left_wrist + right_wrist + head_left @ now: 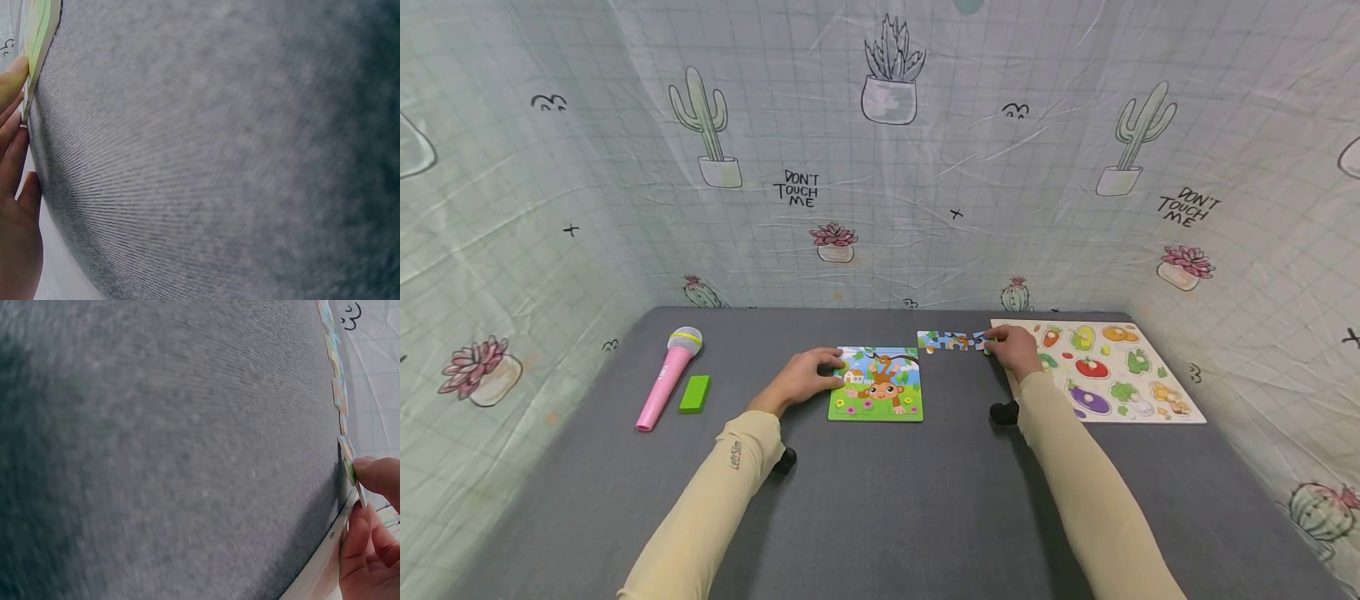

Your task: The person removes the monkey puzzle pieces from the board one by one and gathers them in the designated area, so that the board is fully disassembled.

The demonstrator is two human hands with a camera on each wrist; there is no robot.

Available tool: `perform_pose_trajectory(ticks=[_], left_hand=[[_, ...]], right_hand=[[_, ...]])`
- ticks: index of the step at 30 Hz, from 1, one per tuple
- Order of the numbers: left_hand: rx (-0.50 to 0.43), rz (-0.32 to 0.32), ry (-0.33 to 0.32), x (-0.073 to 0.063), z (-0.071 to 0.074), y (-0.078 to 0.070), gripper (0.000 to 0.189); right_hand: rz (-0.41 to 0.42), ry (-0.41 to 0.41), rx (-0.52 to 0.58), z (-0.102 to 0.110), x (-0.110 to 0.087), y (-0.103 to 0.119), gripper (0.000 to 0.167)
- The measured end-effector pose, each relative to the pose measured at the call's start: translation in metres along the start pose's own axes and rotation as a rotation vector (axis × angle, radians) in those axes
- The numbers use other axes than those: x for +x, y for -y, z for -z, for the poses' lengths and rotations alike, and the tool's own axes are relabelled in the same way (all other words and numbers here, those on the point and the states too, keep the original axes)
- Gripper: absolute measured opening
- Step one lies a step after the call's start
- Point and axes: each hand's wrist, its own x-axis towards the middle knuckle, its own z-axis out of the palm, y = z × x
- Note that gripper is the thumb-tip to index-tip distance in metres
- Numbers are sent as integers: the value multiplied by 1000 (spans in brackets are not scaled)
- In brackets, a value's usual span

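A square monkey jigsaw puzzle (pixel 880 387) in a green-edged board lies on the grey table. My left hand (pixel 805 377) holds its left edge; in the left wrist view the thumb (pixel 17 72) lies over the board's edge, with the other fingers beside it. Beyond the puzzle, to the right, loose jigsaw pieces (pixel 929 339) lie in a row. My right hand (pixel 1017 350) pinches the jigsaw piece (pixel 349 467) at the row's right end between thumb and fingers. That piece is tilted up in the right wrist view. The hand partly covers the left side of a vegetable board.
The vegetable board (pixel 1116 362), printed with several vegetables, lies at the right. At the left are a pink toy microphone (pixel 666 379) and a green block (pixel 695 394). A patterned cloth (pixel 910 183) rises behind the table and along its sides.
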Motion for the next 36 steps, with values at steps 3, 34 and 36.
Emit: perform_pose_trajectory(ticks=[3,34,36], left_hand=[[6,2,3,1,0,0,38],[4,-1,14,1,1,2,38],[6,3,14,2,1,2,38]], right_hand=[[13,-9,-15,-2,1,0,27],[162,346,233,-57,-35,101,37],[201,367,239,-66,-42,111,36]])
